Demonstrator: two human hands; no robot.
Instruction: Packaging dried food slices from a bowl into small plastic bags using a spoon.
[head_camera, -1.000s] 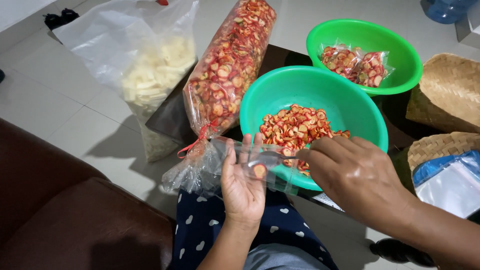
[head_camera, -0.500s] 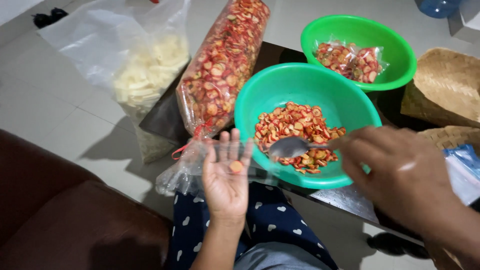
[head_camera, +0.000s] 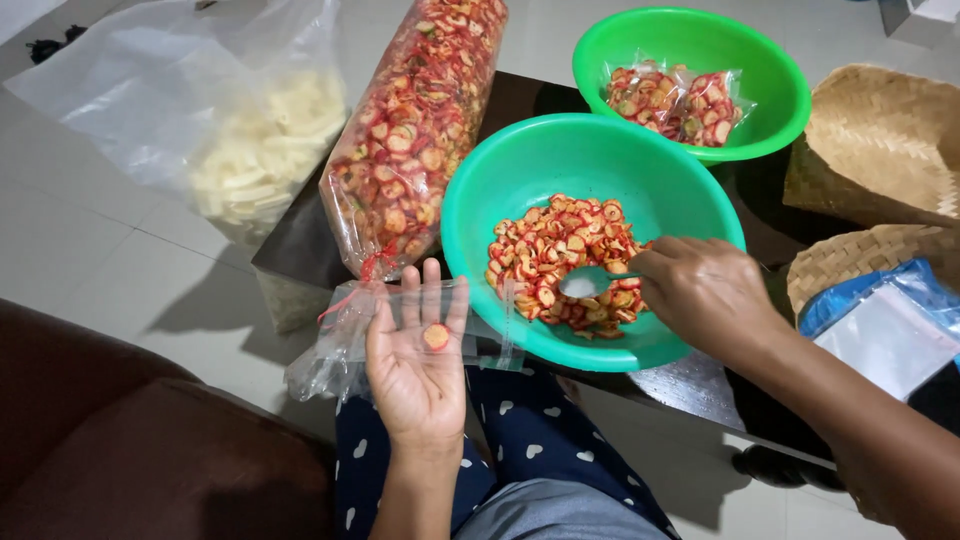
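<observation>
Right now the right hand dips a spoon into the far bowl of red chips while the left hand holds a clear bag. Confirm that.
Not quite. The head view shows the right hand dipping the spoon into the near bowl of red chips. The left hand does hold the clear bag.
</observation>
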